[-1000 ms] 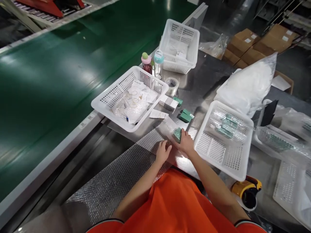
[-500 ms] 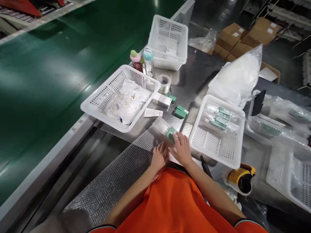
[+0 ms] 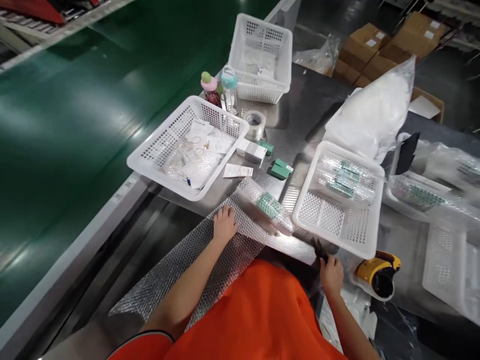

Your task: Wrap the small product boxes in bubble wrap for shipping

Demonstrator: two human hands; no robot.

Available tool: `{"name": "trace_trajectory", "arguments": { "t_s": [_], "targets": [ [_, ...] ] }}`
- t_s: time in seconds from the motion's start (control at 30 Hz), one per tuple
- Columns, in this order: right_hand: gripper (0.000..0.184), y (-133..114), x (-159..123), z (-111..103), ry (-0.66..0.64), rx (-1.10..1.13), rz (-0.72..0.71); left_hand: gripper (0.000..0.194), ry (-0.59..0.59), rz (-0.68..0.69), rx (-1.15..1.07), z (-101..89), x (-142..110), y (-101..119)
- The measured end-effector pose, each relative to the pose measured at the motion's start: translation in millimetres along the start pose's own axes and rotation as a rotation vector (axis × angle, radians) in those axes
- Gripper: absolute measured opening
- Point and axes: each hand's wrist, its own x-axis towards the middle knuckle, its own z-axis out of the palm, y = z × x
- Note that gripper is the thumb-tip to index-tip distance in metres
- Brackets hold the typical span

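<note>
My left hand point(image 3: 224, 223) lies flat with its fingers stretched out on a long sheet of bubble wrap point(image 3: 168, 270), which hangs down over the table's front edge. Beyond it, a green box point(image 3: 268, 205) is rolled up in the wrap's far end. My right hand point(image 3: 331, 274) is closed on what look like dark scissors point(image 3: 318, 248), low at the front of the table by the right-hand basket. Their shape is partly hidden by the fingers.
A white basket point(image 3: 301, 212) holds wrapped green boxes. Another basket point(image 3: 165, 183) holds small bagged items. A green box point(image 3: 280, 170), a white box point(image 3: 251, 151), a tape roll point(image 3: 255, 123) and two bottles point(image 3: 229, 90) stand between. A yellow-black tape dispenser point(image 3: 377, 275) is at right.
Both hands have come off the wrapped roll. My left hand has moved left onto the flat sheet, while my right hand has gone right and down and taken hold of the dark scissors.
</note>
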Motion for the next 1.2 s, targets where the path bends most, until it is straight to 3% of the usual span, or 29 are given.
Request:
{"name": "trace_trajectory", "arguments": {
  "t_s": [0.1,0.2,0.3,0.37,0.43,0.5,0.6,0.77,0.87,0.97,1.07,1.2],
  "targets": [
    [0.051,1,-21,-1,-0.005,0.137,-0.167,0.068,-0.035,0.023,0.019,-2.0,0,-6],
    [0.048,-41,-37,-12,-0.035,0.221,-0.400,0.074,-0.055,0.012,0.016,-2.4,-1,-9],
    [0.044,-134,-31,-26,-0.151,0.160,-0.552,0.079,-0.073,0.001,-0.001,-2.0,0,-10],
    [0.040,-207,-17,-31,-0.289,0.033,-0.541,0.082,-0.070,-0.009,-0.018,-1.7,1,-11],
    [0.039,-270,-2,-29,-0.304,0.000,-0.551,0.083,-0.052,-0.022,-0.033,-1.2,1,-12],
    [0.037,-315,11,-22,-0.320,-0.024,-0.555,0.083,-0.037,-0.029,-0.046,-0.1,1,-12],
    [0.035,-348,22,-12,-0.353,-0.052,-0.565,0.080,-0.021,-0.045,-0.077,2.9,0,-12],
    [0.036,-367,28,-4,-0.390,-0.083,-0.571,0.078,0.008,-0.064,-0.128,7.8,0,-13],
    [0.036,-369,28,0,-0.392,-0.096,-0.586,0.080,-0.005,-0.064,-0.122,7.6,0,-14],
    [0.034,-337,21,-1,-0.401,-0.109,-0.585,0.082,-0.025,-0.063,-0.095,5.7,0,-15],
    [0.031,-251,2,-16,-0.427,-0.131,-0.536,0.084,-0.074,-0.088,-0.080,3.8,1,-14],
    [0.025,-88,-29,-45,-0.453,-0.188,-0.387,0.088,-0.117,-0.101,-0.079,4.3,1,-11]
  ]
}}
